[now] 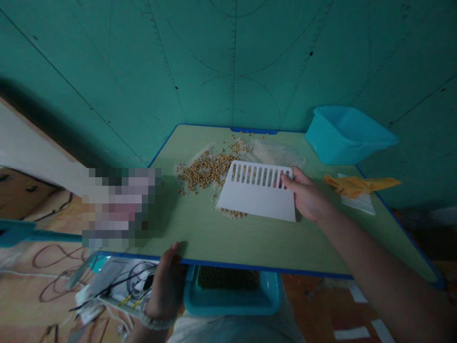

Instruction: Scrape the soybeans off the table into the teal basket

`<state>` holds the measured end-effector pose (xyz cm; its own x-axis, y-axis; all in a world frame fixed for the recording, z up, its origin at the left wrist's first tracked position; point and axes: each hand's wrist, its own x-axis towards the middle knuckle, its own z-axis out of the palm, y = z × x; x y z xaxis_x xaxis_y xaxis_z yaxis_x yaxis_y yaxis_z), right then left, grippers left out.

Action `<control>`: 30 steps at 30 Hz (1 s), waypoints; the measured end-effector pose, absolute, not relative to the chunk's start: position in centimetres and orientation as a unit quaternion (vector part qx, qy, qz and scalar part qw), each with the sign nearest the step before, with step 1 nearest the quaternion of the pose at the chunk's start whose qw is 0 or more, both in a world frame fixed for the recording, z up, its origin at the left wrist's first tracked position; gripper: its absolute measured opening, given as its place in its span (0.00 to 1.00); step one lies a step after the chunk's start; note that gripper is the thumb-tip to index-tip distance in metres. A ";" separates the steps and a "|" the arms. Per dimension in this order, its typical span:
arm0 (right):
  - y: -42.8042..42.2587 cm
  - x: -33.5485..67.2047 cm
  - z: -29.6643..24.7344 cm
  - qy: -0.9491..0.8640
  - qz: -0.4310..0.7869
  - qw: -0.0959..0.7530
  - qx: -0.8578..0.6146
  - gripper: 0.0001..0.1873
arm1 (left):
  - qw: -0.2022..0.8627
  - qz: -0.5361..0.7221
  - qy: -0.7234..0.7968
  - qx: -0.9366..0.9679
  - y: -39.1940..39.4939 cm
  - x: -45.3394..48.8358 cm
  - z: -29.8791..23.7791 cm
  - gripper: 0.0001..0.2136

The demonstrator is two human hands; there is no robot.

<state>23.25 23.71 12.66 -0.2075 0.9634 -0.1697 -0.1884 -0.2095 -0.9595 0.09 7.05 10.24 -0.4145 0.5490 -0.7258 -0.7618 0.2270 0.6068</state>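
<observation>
Green wall: A marked wall (200,62) is standing behind the work, its drawn lines and arcs running down toward the tabletop.
Table: A pale green table (221,243) with blue edging is bearing the whole spread.
Bin: A blue bin (330,145) is sitting at the table's far right corner, mouth open.
Tub: A blue tub (233,305) is resting below the near edge, holding something dark.
Slotted panel: A white panel (259,200) is lying over the near right side of the spread, mid-table, beans showing through its slots. It is looking light, thin and fairly stiff, probably smooth enough to slip in dusty fingers; the slotted end is offering the surest hold.
Right hand: The right hand (305,195) is pinching the panel's far right corner, thumb above the end slots, fingers beneath.
Left hand: The left hand (164,276) is lying at the near edge, thumb on top; its fingers are hidden, so how firmly it is gripping cannot be told.
Cloth: A yellow cloth (357,185) is lying crumpled at right.
Beans: Tan beans (205,171) are scattering left of the panel, seemingly hard and apt to roll.
Grains: Fine pale grains (274,151) are spreading behind it, likely loose and dusty.
</observation>
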 end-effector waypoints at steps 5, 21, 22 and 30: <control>23.5 23.2 12.7 -0.451 0.647 0.435 -0.435 0.12 | 0.529 0.611 0.582 -0.087 7.0 -0.1 10.0 0.06; 22.8 23.0 12.7 -0.455 0.687 0.386 -0.415 0.11 | 0.534 0.614 0.579 -0.050 6.9 0.0 10.0 0.05; 22.8 23.0 12.7 -0.457 0.688 0.382 -0.415 0.11 | 0.536 0.614 0.577 -0.051 6.9 0.0 10.0 0.05; 22.7 23.1 12.5 -0.472 0.698 0.360 -0.401 0.11 | 0.533 0.617 0.575 -0.072 7.1 0.5 10.8 0.07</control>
<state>23.09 22.74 12.46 -0.4195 0.8805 -0.2208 -0.1240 -0.2965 -0.9470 0.46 7.15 10.82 -0.4222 0.5747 -0.7010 -0.7401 0.2280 0.6326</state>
